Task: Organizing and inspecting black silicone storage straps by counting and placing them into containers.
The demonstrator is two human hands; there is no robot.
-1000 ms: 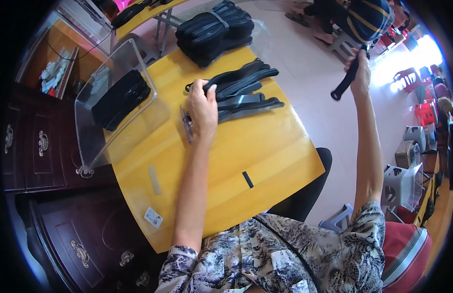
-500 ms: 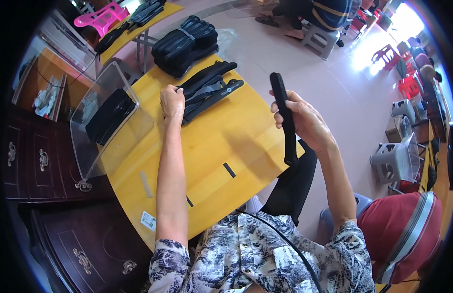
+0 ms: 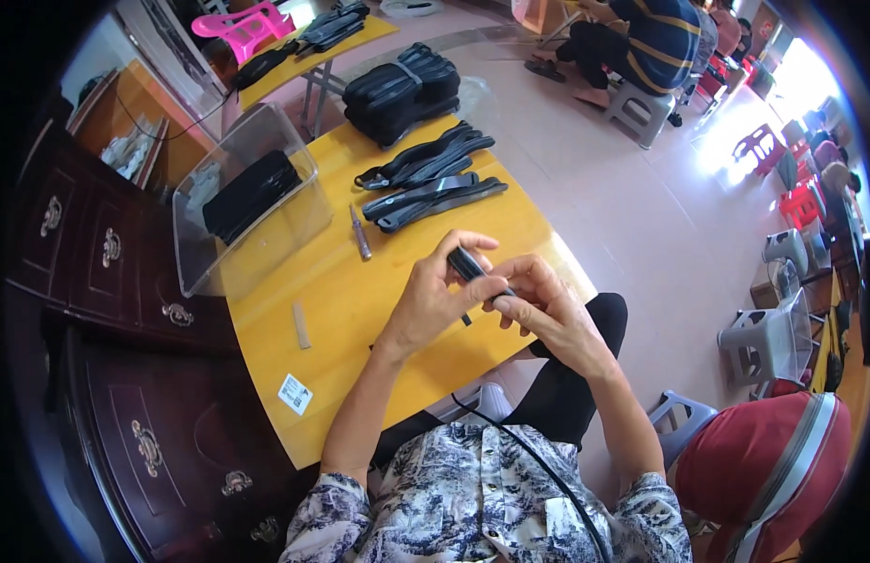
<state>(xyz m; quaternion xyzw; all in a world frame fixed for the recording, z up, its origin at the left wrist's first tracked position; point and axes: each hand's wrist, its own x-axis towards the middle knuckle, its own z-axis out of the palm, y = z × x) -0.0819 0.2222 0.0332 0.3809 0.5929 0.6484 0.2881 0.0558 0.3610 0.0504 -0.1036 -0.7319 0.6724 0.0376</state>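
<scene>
Both my hands meet above the yellow table (image 3: 266,352), near its right edge. Between them is a black strap-like strip (image 3: 467,266), seen nearly end-on, with much of its length hidden. My left hand (image 3: 442,298) has its fingers and thumb around the upper end. My right hand (image 3: 554,314) pinches the strip lower down. Beyond them lie several flat black straps (image 3: 433,199) in a loose pile. A small screwdriver (image 3: 361,235) with a clear purplish handle rests left of the pile.
A clear plastic bin (image 3: 193,274) holding black pieces stands at the table's left. At the far end sits a tied black bundle (image 3: 397,94). Dark drawers (image 3: 125,272) flank the left side; a red-covered seat (image 3: 763,469) is at right. A person (image 3: 651,47) sits ahead on a grey stool (image 3: 639,111).
My left hand has come back from the strap pile to the strip. My right hand has lowered and moved left with it. The screwdriver now shows, and the view has shifted.
</scene>
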